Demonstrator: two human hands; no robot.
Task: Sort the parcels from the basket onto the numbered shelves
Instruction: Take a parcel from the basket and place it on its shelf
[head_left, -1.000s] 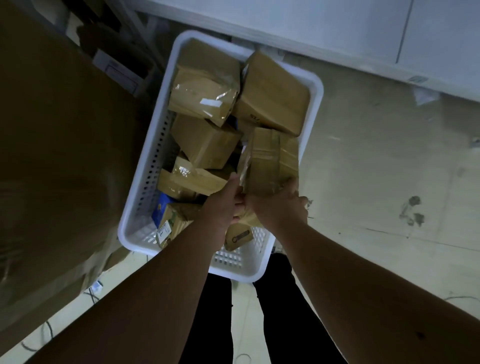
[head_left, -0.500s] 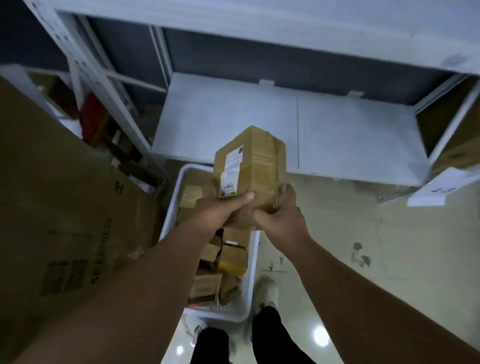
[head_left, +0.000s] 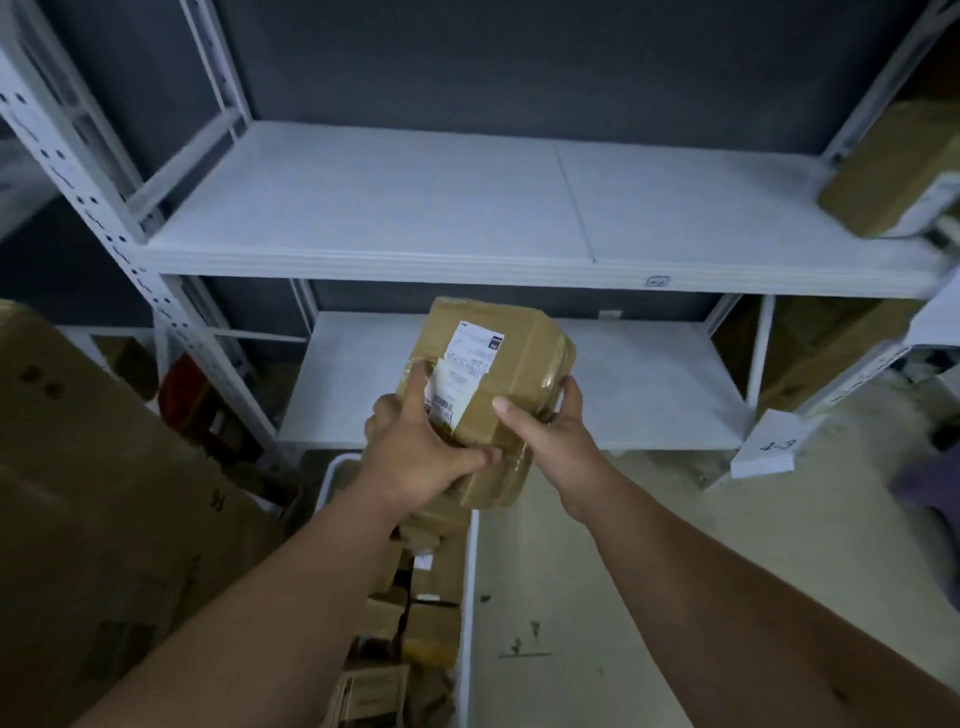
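Note:
I hold a brown taped cardboard parcel with a white shipping label facing me, raised in front of the shelving. My left hand grips its left and lower side, thumb under the near edge, a finger on the label. My right hand grips its right side, thumb on top. Below my arms stands the white basket holding several brown parcels. A white metal rack faces me with an upper shelf and a lower shelf, both bare in front of me. A small tag sits on the upper shelf's front edge.
A large cardboard box stands at my left, close to the basket. Another brown parcel lies at the upper shelf's right end. A white numbered card hangs at the right. Pale floor spreads to the right of the basket.
I lifted the parcel out of the basket with both hands and turned its label towards me. My view rose from the basket to the shelves.

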